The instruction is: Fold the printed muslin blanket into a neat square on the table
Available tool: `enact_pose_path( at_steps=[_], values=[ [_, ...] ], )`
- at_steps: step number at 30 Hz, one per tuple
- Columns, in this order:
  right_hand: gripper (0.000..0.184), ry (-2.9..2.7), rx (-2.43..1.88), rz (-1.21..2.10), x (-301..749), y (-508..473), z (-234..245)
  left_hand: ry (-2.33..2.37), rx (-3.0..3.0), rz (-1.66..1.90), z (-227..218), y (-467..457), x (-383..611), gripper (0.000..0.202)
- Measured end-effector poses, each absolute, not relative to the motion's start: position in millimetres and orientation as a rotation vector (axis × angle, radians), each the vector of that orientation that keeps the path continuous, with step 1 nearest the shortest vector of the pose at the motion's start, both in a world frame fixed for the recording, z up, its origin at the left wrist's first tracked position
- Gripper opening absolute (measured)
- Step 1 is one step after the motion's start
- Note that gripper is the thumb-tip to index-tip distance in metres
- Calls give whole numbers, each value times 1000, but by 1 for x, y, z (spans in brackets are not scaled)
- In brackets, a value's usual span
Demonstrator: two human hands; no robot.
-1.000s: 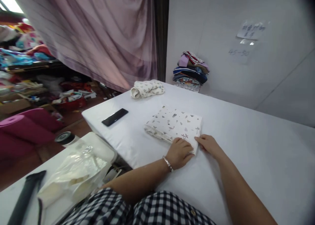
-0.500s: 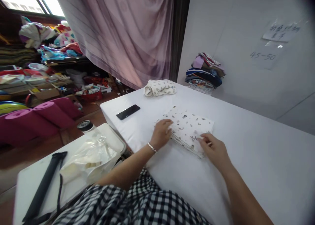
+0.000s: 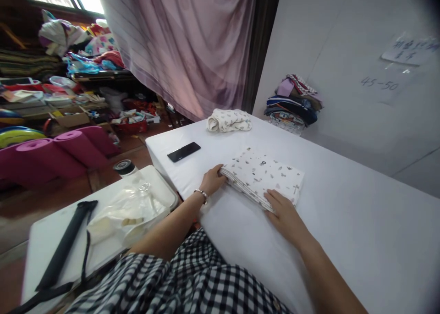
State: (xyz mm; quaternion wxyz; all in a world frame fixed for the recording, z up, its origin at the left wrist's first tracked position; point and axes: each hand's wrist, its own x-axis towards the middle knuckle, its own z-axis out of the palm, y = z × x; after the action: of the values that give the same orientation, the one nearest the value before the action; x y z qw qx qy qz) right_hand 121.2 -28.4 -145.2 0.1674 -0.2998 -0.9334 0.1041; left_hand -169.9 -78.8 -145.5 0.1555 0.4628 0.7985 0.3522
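Observation:
A folded white cloth (image 3: 263, 171) with small grey and brown prints lies on the white table in several stacked layers. My left hand (image 3: 213, 179) grips its near left corner, the fingertips at the layered edge. At the near right part of the same cloth, my right hand (image 3: 282, 214) has its fingers over the top and its thumb low by the edge. Farther back on the table rests a rolled, bunched cloth (image 3: 229, 120) with a similar print, touched by neither hand.
A black phone (image 3: 184, 151) lies left of the cloth. On a lower white side table (image 3: 44, 229) are a plastic bag (image 3: 134, 208), a black-lidded bottle (image 3: 125, 168) and a dark strap-like item (image 3: 67, 245). Folded clothes (image 3: 292, 104) are stacked by the wall.
My left hand has moved from the cloth's top to its left corner. My right hand has come down onto the near right edge. The view has shifted slightly.

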Motion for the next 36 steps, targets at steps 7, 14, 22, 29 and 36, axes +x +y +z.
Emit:
enact_pose_path(
  at_steps=[7,14,22,29,36],
  values=[
    [44,-2668,-840,393,125,-25,-147,2269,1399,1223,-147,-70,-170,39],
    [43,-2662,-926,538,127,-24,-143,2286,1372,1155,-155,-68,-178,44],
    [43,-2614,-871,497,127,-24,-147,1762,1231,1311,-158,-77,-191,53],
    [45,-2450,-1186,665,124,-28,-135,2030,1418,1208,-161,-79,-185,51],
    [45,-2473,-1151,533,122,-31,-136,2074,1444,1206,-158,-80,-182,51]
  ],
)
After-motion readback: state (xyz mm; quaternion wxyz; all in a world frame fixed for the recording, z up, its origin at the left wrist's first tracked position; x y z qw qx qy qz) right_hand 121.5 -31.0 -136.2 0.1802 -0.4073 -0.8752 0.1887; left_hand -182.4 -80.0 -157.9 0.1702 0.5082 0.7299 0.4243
